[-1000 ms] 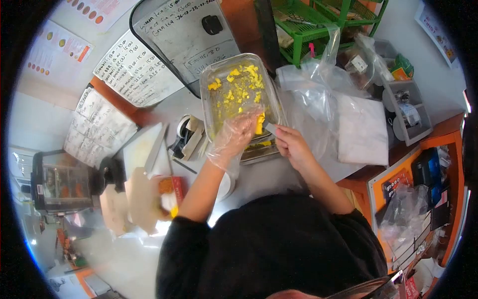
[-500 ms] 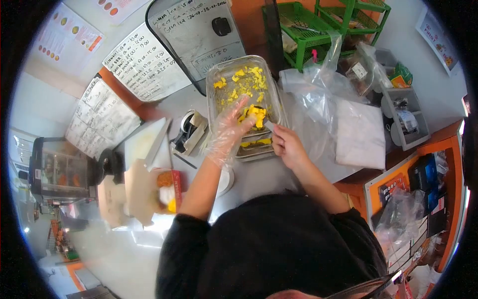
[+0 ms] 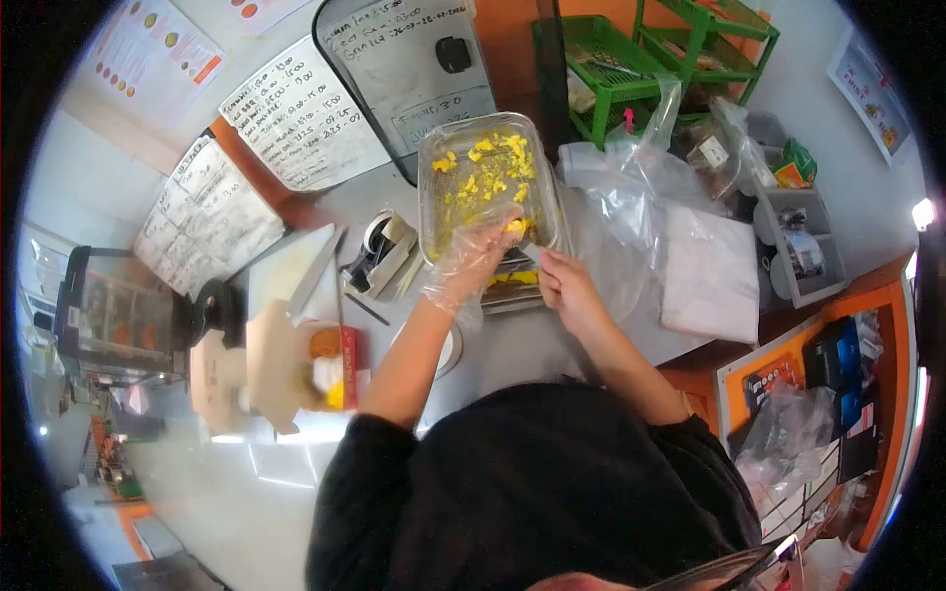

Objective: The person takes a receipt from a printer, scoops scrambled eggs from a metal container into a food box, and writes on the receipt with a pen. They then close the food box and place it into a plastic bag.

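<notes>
My left hand (image 3: 475, 254), in a clear plastic glove, is closed around a clump of yellow food (image 3: 515, 228) that looks like scrambled egg. Bare, my right hand (image 3: 572, 284) grips a flat grey utensil (image 3: 533, 252); its far end meets the yellow clump, so I cannot tell if it is a knife or a spatula. Beneath and beyond the hands lies a clear rectangular tray (image 3: 428, 169) with scattered yellow pieces (image 3: 483, 177). Partly covered by my hands, a second container (image 3: 512, 298) with more yellow food shows at its near end.
To the left stands an open food box (image 3: 347, 357) with fried food, something white and yellow pieces. A tape dispenser (image 3: 382, 251), knife (image 3: 317, 268) and cutting board (image 3: 286, 264) lie behind it. Plastic bags (image 3: 631, 197), a white stack (image 3: 711, 271) and green racks (image 3: 616, 79) are right.
My left hand has closed further over the yellow clump, and less of it shows. The right hand still holds the utensil against it. The whole view has shifted slightly.
</notes>
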`<action>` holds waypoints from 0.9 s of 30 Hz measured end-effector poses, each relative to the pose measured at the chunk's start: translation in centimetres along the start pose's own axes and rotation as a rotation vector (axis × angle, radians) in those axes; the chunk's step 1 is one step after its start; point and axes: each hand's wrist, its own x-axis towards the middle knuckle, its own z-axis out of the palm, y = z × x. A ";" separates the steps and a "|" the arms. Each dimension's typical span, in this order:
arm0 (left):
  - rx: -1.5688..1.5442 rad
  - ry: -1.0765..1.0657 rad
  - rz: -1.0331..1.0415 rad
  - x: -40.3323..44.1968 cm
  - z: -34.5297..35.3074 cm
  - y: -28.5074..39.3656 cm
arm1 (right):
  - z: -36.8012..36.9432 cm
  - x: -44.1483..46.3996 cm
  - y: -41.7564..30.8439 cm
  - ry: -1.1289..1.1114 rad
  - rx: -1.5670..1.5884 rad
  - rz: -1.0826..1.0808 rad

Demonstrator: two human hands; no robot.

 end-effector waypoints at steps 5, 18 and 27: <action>-0.637 0.073 -0.215 -1.7 -1.7 0.9 | 1.2 -0.6 -0.6 -0.015 -0.029 0.011; -1.273 0.774 -0.074 -23.2 -15.2 0.0 | 16.5 -0.5 4.8 -0.123 -0.062 0.264; 0.049 1.248 -0.721 -51.9 -32.2 -12.3 | 36.5 -1.5 17.8 -0.541 -0.153 0.483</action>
